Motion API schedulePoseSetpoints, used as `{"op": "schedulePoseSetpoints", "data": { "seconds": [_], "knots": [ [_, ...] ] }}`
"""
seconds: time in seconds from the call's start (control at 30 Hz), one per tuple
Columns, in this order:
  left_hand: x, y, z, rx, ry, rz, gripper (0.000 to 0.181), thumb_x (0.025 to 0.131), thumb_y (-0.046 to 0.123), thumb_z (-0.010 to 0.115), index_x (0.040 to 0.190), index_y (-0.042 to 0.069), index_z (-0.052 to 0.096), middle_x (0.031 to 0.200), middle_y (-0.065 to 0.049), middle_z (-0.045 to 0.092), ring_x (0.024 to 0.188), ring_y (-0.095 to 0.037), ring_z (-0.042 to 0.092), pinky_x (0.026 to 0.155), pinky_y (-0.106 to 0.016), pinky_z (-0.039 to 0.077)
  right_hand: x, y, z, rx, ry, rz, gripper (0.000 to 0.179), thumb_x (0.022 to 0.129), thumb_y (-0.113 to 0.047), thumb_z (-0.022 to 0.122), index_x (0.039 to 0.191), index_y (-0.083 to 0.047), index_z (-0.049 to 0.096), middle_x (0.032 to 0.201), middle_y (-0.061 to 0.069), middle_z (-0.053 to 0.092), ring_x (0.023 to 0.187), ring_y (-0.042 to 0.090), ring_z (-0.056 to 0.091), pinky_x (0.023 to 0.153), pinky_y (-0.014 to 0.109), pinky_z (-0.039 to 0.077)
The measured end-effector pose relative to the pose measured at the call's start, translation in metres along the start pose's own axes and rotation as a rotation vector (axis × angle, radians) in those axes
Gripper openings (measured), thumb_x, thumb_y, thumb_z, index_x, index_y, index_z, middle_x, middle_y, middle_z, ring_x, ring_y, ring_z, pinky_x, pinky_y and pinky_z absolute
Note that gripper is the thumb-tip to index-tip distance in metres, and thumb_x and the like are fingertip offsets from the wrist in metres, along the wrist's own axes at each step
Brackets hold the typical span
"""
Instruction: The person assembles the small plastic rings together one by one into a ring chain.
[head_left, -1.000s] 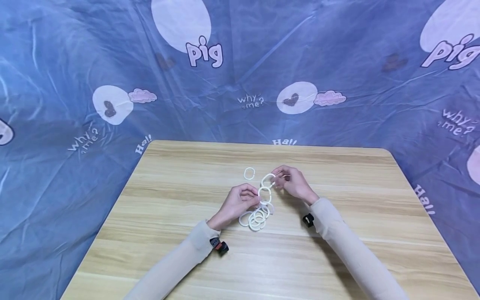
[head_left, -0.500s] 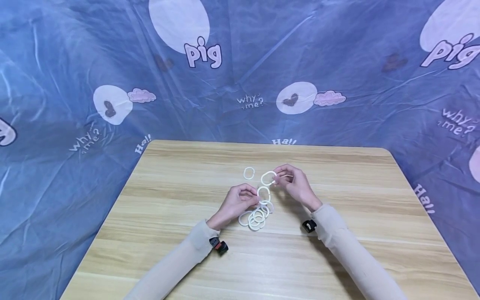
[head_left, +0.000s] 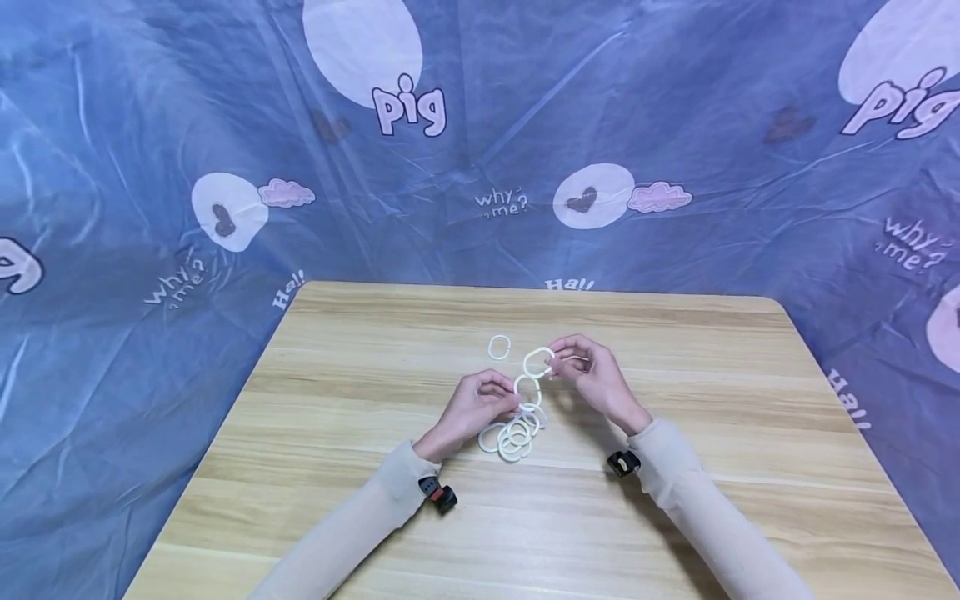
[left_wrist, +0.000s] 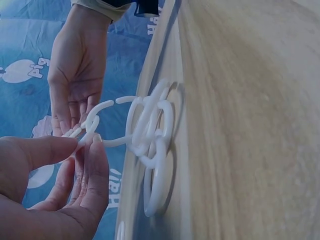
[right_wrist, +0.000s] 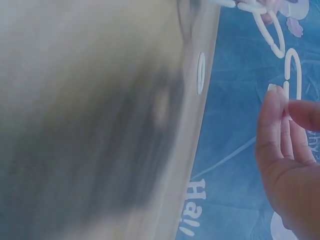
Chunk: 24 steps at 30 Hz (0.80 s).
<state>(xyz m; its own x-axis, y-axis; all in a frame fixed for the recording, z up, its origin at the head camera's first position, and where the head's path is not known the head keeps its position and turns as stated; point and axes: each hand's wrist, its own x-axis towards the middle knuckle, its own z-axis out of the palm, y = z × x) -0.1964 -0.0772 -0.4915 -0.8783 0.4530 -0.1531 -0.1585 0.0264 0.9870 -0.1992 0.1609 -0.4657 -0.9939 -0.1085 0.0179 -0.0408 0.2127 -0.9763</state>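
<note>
a white ring (right_wrist: pixel 299 75) is pinched by the right hand's (head_left: pixel 596 379) fingertips, its long axis tilted between one and two o'clock; it is held just beside, at one o'clock from, the chain's end ring (head_left: pixel 539 392), pinched by the left hand (head_left: pixel 478 402).

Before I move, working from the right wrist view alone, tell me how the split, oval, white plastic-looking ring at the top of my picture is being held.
Observer: The left wrist view shows the left hand pinching that white oval ring between thumb and fingers.

Operator: Now report what lies past my top edge.

Observer: A cluster of overlapping white plastic-looking rings rests on the pale wood-grain table, nearer the person than the left fingertips.
</note>
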Motion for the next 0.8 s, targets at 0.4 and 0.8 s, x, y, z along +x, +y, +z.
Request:
{"op": "schedulePoseSetpoints", "data": {
  "seconds": [0.4,0.8],
  "knots": [
    [-0.002,0.002,0.001,0.007,0.013,-0.012,0.022,0.094,-0.002,0.071,0.114,-0.007,0.063,0.102,-0.021,0.075,0.081,-0.013,0.075,0.083,-0.033,0.068,-0.016,0.003,0.003,0.026,-0.047,0.007,0.031,0.097,0.002,0.066,0.126,0.010,0.058,0.116,0.035,0.067,0.089,0.014,0.074,0.086,0.028,0.066],
    [-0.002,0.002,0.003,0.012,0.007,0.007,0.021,0.094,-0.003,0.071,0.113,-0.007,0.062,0.096,-0.014,0.075,0.082,-0.017,0.076,0.085,-0.037,0.068,-0.019,0.005,0.007,0.043,-0.070,-0.007,0.031,0.097,0.004,0.066,0.125,0.013,0.058,0.114,0.038,0.066,0.087,0.013,0.075,0.084,0.026,0.066]
  ]
}}
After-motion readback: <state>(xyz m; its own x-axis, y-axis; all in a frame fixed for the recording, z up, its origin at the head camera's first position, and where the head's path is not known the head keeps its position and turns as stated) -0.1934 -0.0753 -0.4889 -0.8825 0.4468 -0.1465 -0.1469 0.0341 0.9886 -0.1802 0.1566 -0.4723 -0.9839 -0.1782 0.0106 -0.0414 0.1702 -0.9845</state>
